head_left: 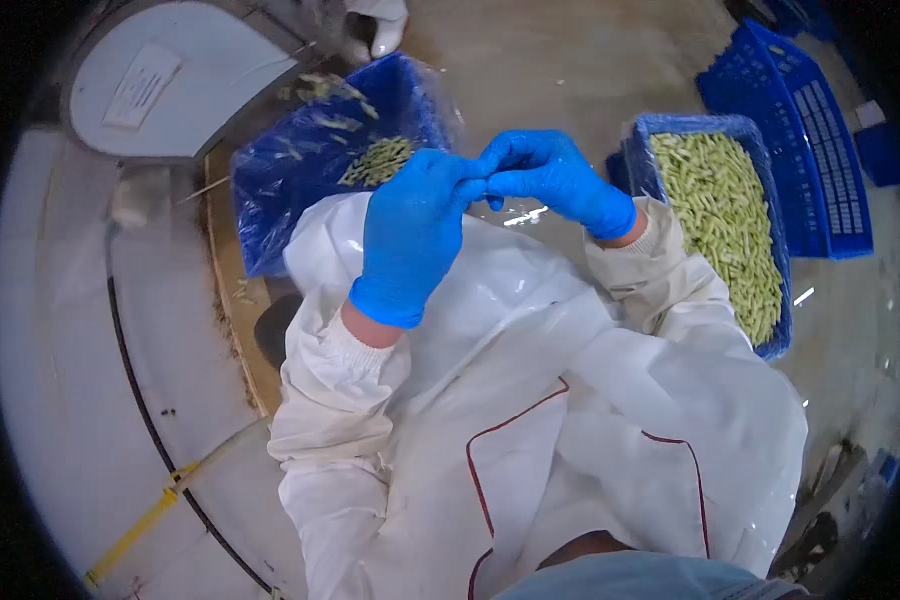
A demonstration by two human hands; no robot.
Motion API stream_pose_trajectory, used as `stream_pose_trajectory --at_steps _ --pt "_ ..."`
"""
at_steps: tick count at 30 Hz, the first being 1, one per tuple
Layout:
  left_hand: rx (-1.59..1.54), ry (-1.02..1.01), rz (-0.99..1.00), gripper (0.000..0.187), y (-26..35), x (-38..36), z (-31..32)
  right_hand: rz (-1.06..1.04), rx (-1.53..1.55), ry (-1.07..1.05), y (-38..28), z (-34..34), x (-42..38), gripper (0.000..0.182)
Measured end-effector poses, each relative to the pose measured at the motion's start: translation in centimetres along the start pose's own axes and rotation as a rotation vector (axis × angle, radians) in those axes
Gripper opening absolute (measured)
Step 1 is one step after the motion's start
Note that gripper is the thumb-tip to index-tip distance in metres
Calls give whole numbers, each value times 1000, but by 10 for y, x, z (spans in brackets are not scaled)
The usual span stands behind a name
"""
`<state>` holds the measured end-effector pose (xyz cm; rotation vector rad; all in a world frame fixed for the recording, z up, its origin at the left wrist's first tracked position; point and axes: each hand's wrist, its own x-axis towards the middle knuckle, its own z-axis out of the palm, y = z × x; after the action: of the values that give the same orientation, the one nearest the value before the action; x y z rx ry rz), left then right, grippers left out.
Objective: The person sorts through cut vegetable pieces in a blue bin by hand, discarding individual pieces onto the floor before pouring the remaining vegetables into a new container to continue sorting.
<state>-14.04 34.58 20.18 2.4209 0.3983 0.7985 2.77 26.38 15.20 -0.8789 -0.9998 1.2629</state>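
Observation:
My left hand and my right hand, both in blue gloves, meet in front of my white apron. The fingertips of each are pinched together and touch those of the other hand. Whatever lies between them, if anything, is hidden or too small to make out. Beyond my left hand stands a blue crate lined with clear plastic, with some cut pale green vegetable pieces in it. To the right of my right hand, a second lined blue crate is full of similar green pieces.
An empty-looking blue slatted basket stands tilted at the far right. At the upper left is a pale rounded panel with a label. A dark cable and a yellow strap cross the white surface on the left. A white boot shows at the top.

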Motion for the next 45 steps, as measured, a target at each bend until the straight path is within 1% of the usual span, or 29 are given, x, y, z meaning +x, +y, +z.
stream_pose_trajectory --at_steps 1,2,4,5,6,7,9,10,12,13,15,16,19,22,25,28,31,33,34,35,37,39,40,41,42,43,44,45 --pt "23 28 -35 14 2 -3 -8 -11 15 -7 4 8 8 12" --pt "45 56 -70 10 3 -4 -16 -47 176 -74 8 17 17 12" --pt "-367 104 -363 6 10 3 -45 -112 504 -202 16 43 38 13" --pt "-576 134 -501 6 13 10 -59 -111 568 -208 19 54 50 13" --pt "-651 171 -556 9 12 15 -71 -108 631 -215 21 66 63 13" --pt "-641 148 -554 9 0 15 -83 -105 691 -225 22 74 75 14" --pt "-624 104 -553 10 -28 12 -109 -46 648 -249 20 85 99 15" --pt "-573 86 -588 10 -34 10 -119 -17 630 -255 20 90 109 15" --pt "-474 40 -660 11 -45 5 -135 37 476 -209 22 93 126 17" --pt "-467 87 -616 12 -48 1 -136 67 400 -181 25 92 132 18" --pt "-457 182 -530 14 -55 -12 -129 97 371 -233 32 91 143 18" --pt "-362 183 -538 18 -66 -18 -127 112 355 -258 35 91 146 18" --pt "-176 147 -402 16 -82 -26 -127 202 189 -298 29 93 157 17" --pt "-71 205 -310 12 -79 -24 -122 167 206 -404 41 96 168 15" --pt "-63 289 -360 6 -92 -29 -115 118 253 -356 58 109 176 15" --pt "-233 389 -465 6 -115 -38 -118 136 366 -317 67 121 185 14" --pt "-395 459 -586 8 -139 -38 -147 60 619 -517 73 128 191 16" --pt "-841 466 -818 10 -146 -54 -182 119 736 -567 79 123 202 18" --pt "-810 511 -788 10 -153 -66 -196 147 793 -588 81 118 207 19" --pt "-781 554 -758 9 -163 -81 -209 170 777 -571 86 112 212 20" --pt "-321 579 -895 13 -189 -130 -244 222 742 -537 96 97 219 21" --pt "510 262 -1006 22 -241 -215 -285 259 704 -491 106 79 225 20" --pt "790 185 -992 26 -230 -224 -283 280 687 -468 111 70 227 19" --pt "1069 104 -961 31 -217 -231 -280 304 564 -418 116 60 229 20" --pt "1347 20 -907 36 -209 -224 -276 320 440 -366 122 48 233 21" --pt "985 98 -898 43 -204 -213 -270 342 317 -313 129 36 236 23" --pt "618 168 -883 49 -184 -193 -257 130 -241 -240 141 23 239 27" --pt "544 150 -806 50 -161 -171 -236 188 -500 -148 154 9 235 27"
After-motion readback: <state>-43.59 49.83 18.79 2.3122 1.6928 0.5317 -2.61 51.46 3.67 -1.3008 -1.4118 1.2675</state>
